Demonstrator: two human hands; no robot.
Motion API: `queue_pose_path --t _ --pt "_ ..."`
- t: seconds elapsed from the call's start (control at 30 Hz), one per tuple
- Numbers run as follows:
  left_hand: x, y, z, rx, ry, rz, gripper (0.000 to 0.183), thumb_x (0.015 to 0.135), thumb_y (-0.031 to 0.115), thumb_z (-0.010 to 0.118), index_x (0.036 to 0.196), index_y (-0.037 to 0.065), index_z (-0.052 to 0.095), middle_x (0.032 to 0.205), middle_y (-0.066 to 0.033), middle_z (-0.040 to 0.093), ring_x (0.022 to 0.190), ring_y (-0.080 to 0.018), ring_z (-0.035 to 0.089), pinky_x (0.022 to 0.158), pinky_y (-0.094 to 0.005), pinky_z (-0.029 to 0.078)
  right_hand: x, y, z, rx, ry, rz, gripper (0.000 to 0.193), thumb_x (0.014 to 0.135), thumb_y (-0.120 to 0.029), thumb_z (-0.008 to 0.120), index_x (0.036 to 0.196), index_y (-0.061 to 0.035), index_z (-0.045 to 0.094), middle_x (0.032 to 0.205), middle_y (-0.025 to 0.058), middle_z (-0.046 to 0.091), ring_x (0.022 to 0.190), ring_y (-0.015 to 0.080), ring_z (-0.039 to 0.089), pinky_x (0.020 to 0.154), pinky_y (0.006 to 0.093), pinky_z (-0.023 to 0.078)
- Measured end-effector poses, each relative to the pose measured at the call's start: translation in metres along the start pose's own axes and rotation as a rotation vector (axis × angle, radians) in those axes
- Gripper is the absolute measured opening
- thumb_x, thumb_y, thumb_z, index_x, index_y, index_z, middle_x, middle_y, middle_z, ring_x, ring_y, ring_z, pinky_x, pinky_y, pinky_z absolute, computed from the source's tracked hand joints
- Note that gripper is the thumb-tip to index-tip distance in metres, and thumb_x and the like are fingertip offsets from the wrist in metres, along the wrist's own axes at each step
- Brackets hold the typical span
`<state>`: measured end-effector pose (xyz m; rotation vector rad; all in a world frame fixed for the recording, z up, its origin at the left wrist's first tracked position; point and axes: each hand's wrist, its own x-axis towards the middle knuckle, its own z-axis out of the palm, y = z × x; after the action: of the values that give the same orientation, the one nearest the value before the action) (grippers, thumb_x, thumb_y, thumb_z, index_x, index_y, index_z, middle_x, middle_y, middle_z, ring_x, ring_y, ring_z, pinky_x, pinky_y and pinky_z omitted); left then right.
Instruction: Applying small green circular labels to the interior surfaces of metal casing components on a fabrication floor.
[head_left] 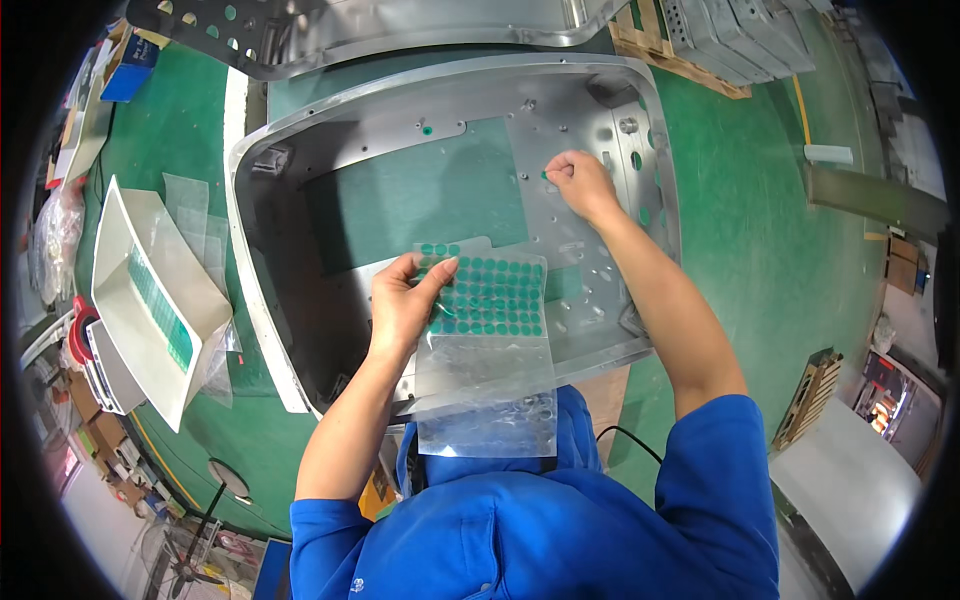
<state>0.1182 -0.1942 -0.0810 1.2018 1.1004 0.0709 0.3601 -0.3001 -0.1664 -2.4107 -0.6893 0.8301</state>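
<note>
- Left hand point(402, 305) is pinching the left edge of a clear sticker sheet point(487, 340), thumb on top and fingers curled under; it is holding the sheet up in front of the chest, over the near rim of the metal panel point(400, 130).
- Sheet is hanging with its long axis running near-to-far; the green round stickers point(492, 295) are filling its far half, while the near half is looking bare and clear.
- Right hand point(580, 180) is sitting pinched closed, fingertips pressing on a small green dot point(546, 176) on the panel's flat plate. Cannot tell if it is gripping the dot or just pushing it down.
- Key relation: the dot is lying ahead and to the right of the sheet, well apart from it, on the far-right part of the plate near a row of holes; the right hand is the nearer one by far.
- Another green dot point(427, 129) is sitting further left on the plate.
- A white tray point(120, 260) holding a green strip is lying to the left on the green table point(760, 230).
</note>
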Motion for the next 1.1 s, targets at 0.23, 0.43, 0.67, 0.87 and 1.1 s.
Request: queue_pose_path --t 0.23,0.43,0.67,0.87,1.1 --pt "0.0 0.001 0.004 -0.026 0.002 0.004 0.017 0.075 0.018 0.067 0.073 0.002 0.061 0.06 0.002 0.054 0.047 -0.0019 0.041 0.041 -0.0186 0.03 -0.003 -0.009 -0.001 -0.088 0.027 0.053 0.008 0.074 -0.019 0.06 0.079 -0.013 0.063 0.09 0.0047 0.056 0.087 0.0223 0.054 0.075 0.0357 0.043" --pt "-0.001 0.003 0.007 -0.021 0.013 -0.004 0.014 0.075 0.015 0.067 0.073 0.003 0.061 0.062 0.0022 0.055 0.045 -0.0014 0.039 0.04 -0.018 0.028 -0.005 -0.01 0.002 -0.124 0.059 0.055 0.008 0.075 -0.019 0.058 0.079 -0.0134 0.062 0.09 0.0049 0.055 0.089 0.0234 0.053 0.076 0.0371 0.042" --pt "0.001 0.001 0.008 -0.039 0.015 -0.015 0.014 0.075 0.016 0.068 0.075 0.003 0.061 0.062 0.0022 0.056 0.046 -0.0013 0.04 0.041 -0.0176 0.028 -0.007 -0.012 0.001 -0.116 0.057 0.053 0.008 0.075 -0.019 0.057 0.079 -0.0133 0.062 0.091 0.0049 0.055 0.09 0.0235 0.053 0.077 0.038 0.042" --pt "0.001 0.002 0.009 -0.059 0.024 -0.019 0.012 0.075 0.014 0.068 0.074 0.004 0.061 0.063 0.0024 0.056 0.046 -0.0011 0.04 0.041 -0.0172 0.028 -0.006 -0.012 0.0 -0.107 0.046 0.052 0.007 0.076 -0.018 0.057 0.079 -0.0133 0.062 0.091 0.005 0.055 0.09 0.0234 0.053 0.076 0.0376 0.042" --pt "0.004 0.001 0.01 -0.049 0.032 -0.005 0.013 0.074 0.015 0.068 0.071 0.005 0.06 0.061 0.003 0.056 0.045 -0.0011 0.039 0.041 -0.0172 0.027 -0.007 -0.009 0.004 -0.137 0.122 0.007 0.009 0.074 -0.017 0.06 0.079 -0.01 0.062 0.083 0.0029 0.056 0.079 0.0183 0.056 0.07 0.0323 0.043"
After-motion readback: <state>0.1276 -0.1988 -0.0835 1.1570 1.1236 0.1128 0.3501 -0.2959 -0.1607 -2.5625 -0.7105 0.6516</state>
